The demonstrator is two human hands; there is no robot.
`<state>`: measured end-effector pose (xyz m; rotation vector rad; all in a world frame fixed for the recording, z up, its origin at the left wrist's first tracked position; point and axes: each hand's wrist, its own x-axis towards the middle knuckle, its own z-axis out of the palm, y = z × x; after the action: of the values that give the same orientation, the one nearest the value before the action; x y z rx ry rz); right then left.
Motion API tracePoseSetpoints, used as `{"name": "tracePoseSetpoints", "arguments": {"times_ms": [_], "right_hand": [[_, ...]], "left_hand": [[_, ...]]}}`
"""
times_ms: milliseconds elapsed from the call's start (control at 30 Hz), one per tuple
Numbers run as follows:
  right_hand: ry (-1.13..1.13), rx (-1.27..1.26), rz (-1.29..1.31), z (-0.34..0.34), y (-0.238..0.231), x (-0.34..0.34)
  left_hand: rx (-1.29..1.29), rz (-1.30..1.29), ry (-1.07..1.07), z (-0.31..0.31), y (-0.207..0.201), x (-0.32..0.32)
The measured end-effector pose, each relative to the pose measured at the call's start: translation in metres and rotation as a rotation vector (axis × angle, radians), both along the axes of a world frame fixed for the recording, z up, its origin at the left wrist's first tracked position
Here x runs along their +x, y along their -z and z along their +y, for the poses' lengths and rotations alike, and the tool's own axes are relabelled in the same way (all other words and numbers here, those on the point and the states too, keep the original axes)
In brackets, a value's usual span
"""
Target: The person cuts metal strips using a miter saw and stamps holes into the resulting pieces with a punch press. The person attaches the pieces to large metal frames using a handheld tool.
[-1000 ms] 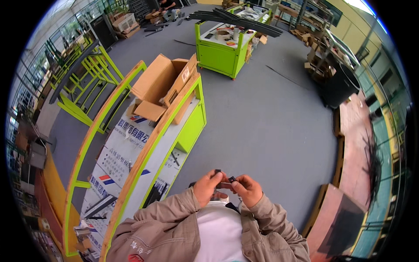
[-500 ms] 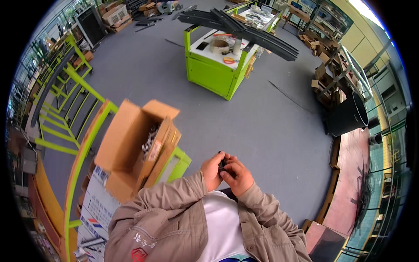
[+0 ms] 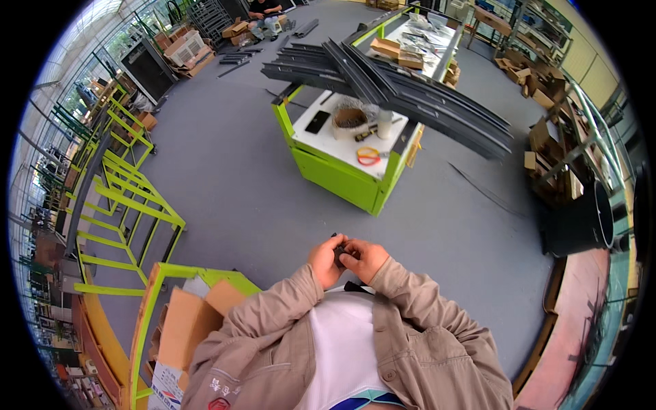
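Close in front of my chest, my left hand and my right hand are held together. Both are closed around some small black parts, which show between the fingers; their exact kind is too small to tell. My right thumb presses on the parts. Ahead stands a green workbench with a white top, out of touch of my hands. Across its uprights lie several long dark metal profiles. On the top are orange-handled scissors, a black phone-like slab, a tub of small dark pieces and a white cylinder.
An opened cardboard box stands by a green frame at my lower left. More green frames stand on the left. A black bin and shelving with cartons line the right. A seated person is far off. A dark strip lies on the floor.
The workbench is nearer and larger in view. The cardboard box has slipped toward the lower left, partly behind my arm. My hands stay together around the black parts.
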<state>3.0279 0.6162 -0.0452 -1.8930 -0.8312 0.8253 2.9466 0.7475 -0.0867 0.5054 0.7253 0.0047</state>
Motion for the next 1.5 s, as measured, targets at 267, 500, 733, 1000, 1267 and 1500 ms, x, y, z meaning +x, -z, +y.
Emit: {"name": "tracePoseSetpoints", "arguments": {"times_ms": [267,500,733,1000,1267,1500], "right_hand": [[-0.059,0.078,-0.059,0.086,0.026,0.173],[0.488,-0.117,0.7,0.119,0.12,0.246],[0.931,-0.175,0.741,0.231,0.146,0.283],[1.041,-0.211,0.804,0.32,0.211,0.336],[0.865,-0.45,0.337,0.344,0.267,0.353],[1.012,-0.395,0.572,0.359,0.271,0.352]], "left_hand": [[0.056,0.132,-0.131,0.119,0.068,0.165],[0.286,0.388,0.148,0.233,0.219,0.332],[0.182,0.376,0.649,0.319,0.256,0.419],[-0.133,0.296,0.771,0.365,0.247,0.447],[-0.244,0.317,0.777,0.38,0.24,0.462],[-0.278,0.308,0.762,0.373,0.245,0.456]]}}
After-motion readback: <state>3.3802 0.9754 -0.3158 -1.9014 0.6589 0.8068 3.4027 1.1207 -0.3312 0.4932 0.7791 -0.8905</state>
